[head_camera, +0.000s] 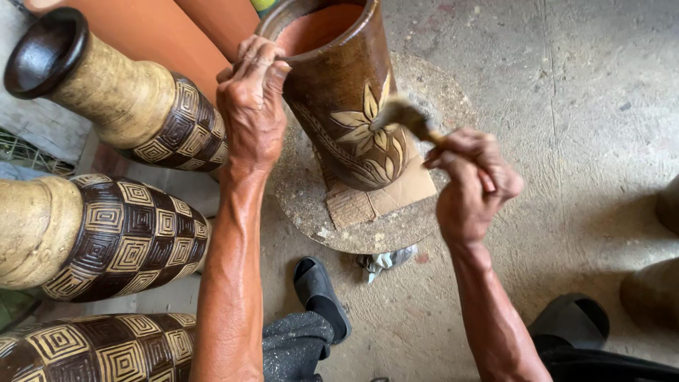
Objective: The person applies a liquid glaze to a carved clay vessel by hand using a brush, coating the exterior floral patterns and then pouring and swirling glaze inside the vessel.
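Three patterned vases (106, 233) stand at left. The left hand (251, 106) grips the rim of a brown carved vase (346, 92), empty inside, standing on a round turntable (396, 226). The right hand (470, 184) clasps a brush (404, 117) against its leaf carving.

Round stand (311, 205) bears cardboard (396, 194), seemingly under vase (346, 92).
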